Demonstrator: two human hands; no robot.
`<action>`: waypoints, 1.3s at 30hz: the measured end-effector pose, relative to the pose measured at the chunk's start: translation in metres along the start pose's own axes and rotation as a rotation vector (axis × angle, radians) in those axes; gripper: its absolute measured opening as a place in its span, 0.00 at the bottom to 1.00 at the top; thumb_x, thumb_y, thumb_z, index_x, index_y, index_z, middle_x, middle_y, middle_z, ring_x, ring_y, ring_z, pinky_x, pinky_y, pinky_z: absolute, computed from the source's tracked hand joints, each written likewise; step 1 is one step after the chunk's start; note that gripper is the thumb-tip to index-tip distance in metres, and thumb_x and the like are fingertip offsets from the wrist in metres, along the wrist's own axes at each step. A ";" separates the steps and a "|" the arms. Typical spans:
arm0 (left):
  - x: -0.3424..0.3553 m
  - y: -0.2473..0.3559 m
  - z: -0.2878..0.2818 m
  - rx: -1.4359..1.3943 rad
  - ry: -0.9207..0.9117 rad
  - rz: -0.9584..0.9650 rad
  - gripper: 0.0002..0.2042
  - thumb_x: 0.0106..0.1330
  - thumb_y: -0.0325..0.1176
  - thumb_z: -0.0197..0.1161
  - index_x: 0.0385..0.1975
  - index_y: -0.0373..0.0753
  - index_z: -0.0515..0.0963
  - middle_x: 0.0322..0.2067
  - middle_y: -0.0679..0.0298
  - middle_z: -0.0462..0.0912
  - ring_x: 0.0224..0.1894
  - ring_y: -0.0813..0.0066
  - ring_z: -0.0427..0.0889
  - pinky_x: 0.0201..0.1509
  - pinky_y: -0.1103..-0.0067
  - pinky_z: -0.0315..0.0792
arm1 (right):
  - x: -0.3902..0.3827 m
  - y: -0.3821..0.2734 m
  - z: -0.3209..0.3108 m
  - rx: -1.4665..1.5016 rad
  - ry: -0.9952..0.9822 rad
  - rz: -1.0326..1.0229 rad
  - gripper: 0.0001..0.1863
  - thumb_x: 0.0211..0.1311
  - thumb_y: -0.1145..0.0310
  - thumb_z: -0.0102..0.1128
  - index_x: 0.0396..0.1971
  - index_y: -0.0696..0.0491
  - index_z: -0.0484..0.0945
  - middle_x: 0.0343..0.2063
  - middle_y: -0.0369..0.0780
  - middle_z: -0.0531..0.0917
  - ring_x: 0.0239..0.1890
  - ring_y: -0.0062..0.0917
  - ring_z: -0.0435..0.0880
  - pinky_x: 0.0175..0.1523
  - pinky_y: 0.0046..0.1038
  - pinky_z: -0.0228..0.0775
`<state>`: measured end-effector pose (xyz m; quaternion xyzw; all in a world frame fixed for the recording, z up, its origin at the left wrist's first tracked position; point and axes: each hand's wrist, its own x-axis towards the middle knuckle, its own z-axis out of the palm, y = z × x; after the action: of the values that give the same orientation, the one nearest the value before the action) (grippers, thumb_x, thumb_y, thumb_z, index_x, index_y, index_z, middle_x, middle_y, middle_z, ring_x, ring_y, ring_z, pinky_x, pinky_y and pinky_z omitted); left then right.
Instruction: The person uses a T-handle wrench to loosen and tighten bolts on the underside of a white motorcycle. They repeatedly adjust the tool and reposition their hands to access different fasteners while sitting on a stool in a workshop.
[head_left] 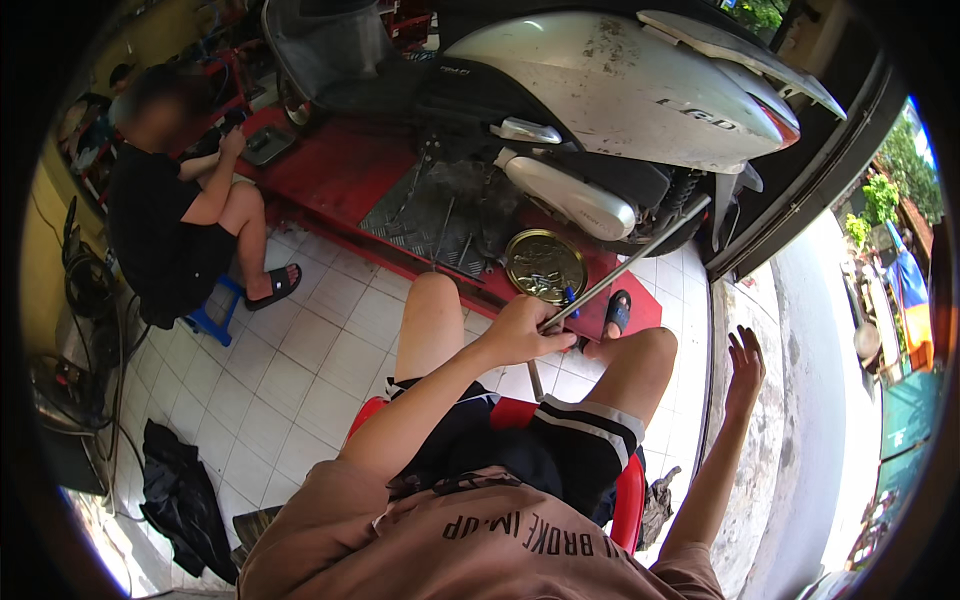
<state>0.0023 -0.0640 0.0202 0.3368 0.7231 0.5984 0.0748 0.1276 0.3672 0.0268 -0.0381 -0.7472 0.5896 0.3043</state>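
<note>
My left hand (525,330) is closed around a long, slim metal rod (640,260) between my knees; it slants up and right, its upper end in front of the scooter's rear wheel area. My right hand (743,365) is raised beside my right knee, empty, fingers apart. The silver scooter (620,90) stands on a red lift platform (330,175) with a tread-plate section. Beyond my left hand, a round shallow metal pan (547,240) with small parts in it sits on the platform, a small blue item (570,305) at its near edge.
A person (155,210) sits at the left on a blue stool (215,320), hands raised near a dark tray (265,145). Hoses (110,390) and black cloth (180,490) lie left. I sit on a red seat (625,480). The doorway threshold (740,330) and outside pavement are at right.
</note>
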 end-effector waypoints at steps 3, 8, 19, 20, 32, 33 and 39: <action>-0.006 -0.017 -0.029 0.097 0.109 -0.098 0.16 0.51 0.38 0.70 0.13 0.37 0.71 0.10 0.71 0.64 0.16 0.84 0.62 0.21 0.79 0.56 | -0.023 -0.006 -0.049 -0.106 0.011 0.080 0.33 0.64 0.50 0.48 0.61 0.58 0.65 0.58 0.45 0.72 0.60 0.36 0.72 0.64 0.37 0.58; -0.036 -0.029 -0.065 0.211 0.319 -0.150 0.17 0.53 0.39 0.69 0.12 0.36 0.72 0.09 0.70 0.64 0.16 0.84 0.62 0.20 0.78 0.55 | -0.040 0.025 -0.089 0.032 0.008 0.145 0.32 0.68 0.49 0.40 0.64 0.57 0.60 0.63 0.44 0.67 0.65 0.34 0.65 0.68 0.37 0.51; -0.047 -0.031 -0.112 -0.268 0.598 -0.232 0.17 0.62 0.36 0.61 0.12 0.39 0.69 0.09 0.76 0.59 0.13 0.90 0.54 0.17 0.82 0.45 | 0.074 0.022 0.114 0.589 -0.088 0.322 0.37 0.68 0.45 0.30 0.62 0.64 0.59 0.60 0.50 0.68 0.62 0.36 0.68 0.70 0.35 0.50; -0.047 -0.026 -0.114 -0.317 0.616 -0.217 0.17 0.62 0.35 0.61 0.12 0.39 0.69 0.09 0.76 0.59 0.13 0.90 0.54 0.17 0.82 0.45 | 0.079 0.010 0.154 0.763 -0.114 0.293 0.37 0.67 0.47 0.29 0.62 0.65 0.58 0.60 0.52 0.67 0.63 0.38 0.66 0.71 0.36 0.48; -0.065 -0.044 -0.145 -0.357 0.802 -0.292 0.18 0.61 0.41 0.60 0.12 0.43 0.65 0.09 0.74 0.60 0.11 0.89 0.53 0.15 0.85 0.42 | -0.157 -0.366 0.489 0.560 -2.031 -0.821 0.28 0.58 0.48 0.50 0.42 0.59 0.78 0.39 0.48 0.81 0.45 0.36 0.79 0.52 0.34 0.67; -0.063 -0.038 -0.147 -0.357 0.798 -0.288 0.18 0.61 0.41 0.60 0.12 0.44 0.65 0.09 0.74 0.60 0.11 0.89 0.53 0.15 0.85 0.42 | -0.147 -0.363 0.487 0.541 -1.991 -0.828 0.27 0.57 0.48 0.51 0.41 0.58 0.80 0.38 0.47 0.82 0.43 0.36 0.80 0.51 0.33 0.68; -0.071 -0.074 -0.129 -0.457 0.881 -0.118 0.16 0.63 0.42 0.60 0.18 0.40 0.70 0.15 0.72 0.68 0.16 0.86 0.64 0.19 0.84 0.58 | -0.043 -0.208 0.458 0.645 -1.376 -0.183 0.24 0.66 0.56 0.49 0.38 0.66 0.78 0.29 0.44 0.83 0.34 0.26 0.82 0.44 0.26 0.72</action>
<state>-0.0394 -0.2142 -0.0335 -0.0144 0.5545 0.8215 -0.1321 -0.0042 -0.1064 0.1424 0.4903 -0.5593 0.6420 -0.1861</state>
